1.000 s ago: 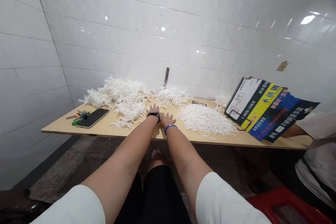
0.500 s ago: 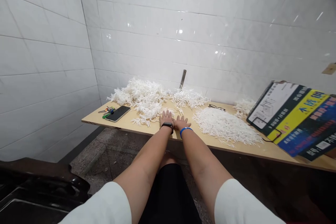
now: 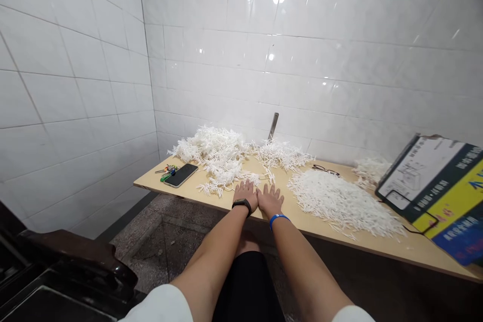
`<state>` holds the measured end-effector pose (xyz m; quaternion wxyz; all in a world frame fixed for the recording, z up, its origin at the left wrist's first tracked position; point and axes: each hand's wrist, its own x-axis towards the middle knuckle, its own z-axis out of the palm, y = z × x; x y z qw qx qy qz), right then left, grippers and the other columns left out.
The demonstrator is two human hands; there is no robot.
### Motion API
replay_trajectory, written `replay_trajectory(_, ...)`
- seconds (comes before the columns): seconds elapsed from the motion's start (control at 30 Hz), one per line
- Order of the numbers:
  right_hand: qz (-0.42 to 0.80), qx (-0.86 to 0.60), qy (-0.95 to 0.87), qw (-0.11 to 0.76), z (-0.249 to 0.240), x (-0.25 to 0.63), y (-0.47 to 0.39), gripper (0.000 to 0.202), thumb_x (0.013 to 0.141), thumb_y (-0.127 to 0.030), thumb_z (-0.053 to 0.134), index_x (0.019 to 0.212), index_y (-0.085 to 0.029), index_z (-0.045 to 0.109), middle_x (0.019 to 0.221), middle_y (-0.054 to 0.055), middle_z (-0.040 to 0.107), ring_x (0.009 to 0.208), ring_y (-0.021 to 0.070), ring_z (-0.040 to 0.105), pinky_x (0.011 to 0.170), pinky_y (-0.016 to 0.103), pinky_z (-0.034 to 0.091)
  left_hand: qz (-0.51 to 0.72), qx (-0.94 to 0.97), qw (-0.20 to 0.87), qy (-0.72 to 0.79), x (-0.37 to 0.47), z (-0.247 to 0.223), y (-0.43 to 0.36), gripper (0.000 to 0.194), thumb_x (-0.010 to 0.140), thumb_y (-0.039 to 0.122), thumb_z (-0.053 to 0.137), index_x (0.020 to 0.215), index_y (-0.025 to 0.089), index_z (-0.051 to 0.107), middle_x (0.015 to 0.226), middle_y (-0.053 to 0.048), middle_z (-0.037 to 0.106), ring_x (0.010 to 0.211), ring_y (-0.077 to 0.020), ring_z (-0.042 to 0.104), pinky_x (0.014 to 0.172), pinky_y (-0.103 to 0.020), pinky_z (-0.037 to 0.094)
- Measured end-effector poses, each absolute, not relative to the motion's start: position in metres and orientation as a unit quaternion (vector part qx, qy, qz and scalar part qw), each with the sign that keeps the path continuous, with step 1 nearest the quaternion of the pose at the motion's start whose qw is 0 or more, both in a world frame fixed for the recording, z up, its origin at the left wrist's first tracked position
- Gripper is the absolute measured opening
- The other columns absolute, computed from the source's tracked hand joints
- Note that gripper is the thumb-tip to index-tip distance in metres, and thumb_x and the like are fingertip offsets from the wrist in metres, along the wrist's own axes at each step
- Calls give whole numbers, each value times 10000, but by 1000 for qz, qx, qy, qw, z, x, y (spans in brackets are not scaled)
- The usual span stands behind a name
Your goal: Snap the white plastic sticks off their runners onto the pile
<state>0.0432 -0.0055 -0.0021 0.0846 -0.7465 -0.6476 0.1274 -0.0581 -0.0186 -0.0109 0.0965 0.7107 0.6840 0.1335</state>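
Palm down at the front edge of the wooden table (image 3: 181, 196) lies my left hand (image 3: 245, 194), fingers stretched out, a dark watch (image 3: 242, 205) on its wrist. Right beside it my right hand (image 3: 270, 200) also lies flat with fingers spread, a blue band (image 3: 278, 218) around the wrist. Neither hand holds anything. Just beyond the left fingertips spreads a tall heap of white branched plastic pieces (image 3: 219, 151). A smaller branched heap (image 3: 283, 153) sits behind the right hand. To its right is a wide pile of short loose white pieces (image 3: 339, 201).
A phone (image 3: 181, 175) and keys (image 3: 168, 171) lie on the table's left. Eyeglasses (image 3: 326, 170) rest behind the loose pile. A printed box (image 3: 433, 186) stands at right, more white pieces (image 3: 372, 168) behind it. A metal strip (image 3: 273, 126) rises by the tiled wall.
The camera view has shifted, so the table appears lower and further right. My right hand's fingers look more spread; both hands stay flat at the table's edge.
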Motion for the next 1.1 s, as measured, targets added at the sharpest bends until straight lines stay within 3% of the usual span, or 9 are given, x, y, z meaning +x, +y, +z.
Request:
replay_trajectory(0.3,65,-717,-686,107,-12,52,-16,642,929,-511,230,1489,-197,258,1568,101,150,1414,334,125,1103,482,78,116,733,79,666,-64,-16,-24,643,924,437,134,1495,147,188,1571,-52,87,1445,-271,89,1155,-485,105)
replay_trajectory(0.73,32,-626,-774,90,-25,94,-40,605,924,-526,242,1468,-269,309,1557,27,200,1432,267,140,1122,456,119,128,772,73,618,-92,-24,-39,698,891,557,189,1493,204,216,1569,-21,113,1443,-253,115,1159,-470,118)
replay_trajectory(0.97,-18,-591,-796,128,-32,114,-57,546,910,-459,306,1394,-253,456,1485,44,377,1364,277,314,1092,414,211,149,774,87,609,-97,-6,-56,626,871,460,322,1447,216,337,1543,-44,244,1421,-262,201,1155,-474,144)
replay_trajectory(1.1,-38,-569,-804,170,-25,118,-48,430,861,-316,406,1257,-250,561,1359,82,515,1253,269,429,1001,387,305,199,749,60,629,-95,-8,-58,666,802,416,474,1431,228,356,1541,-78,244,1404,-294,231,1147,-485,169)
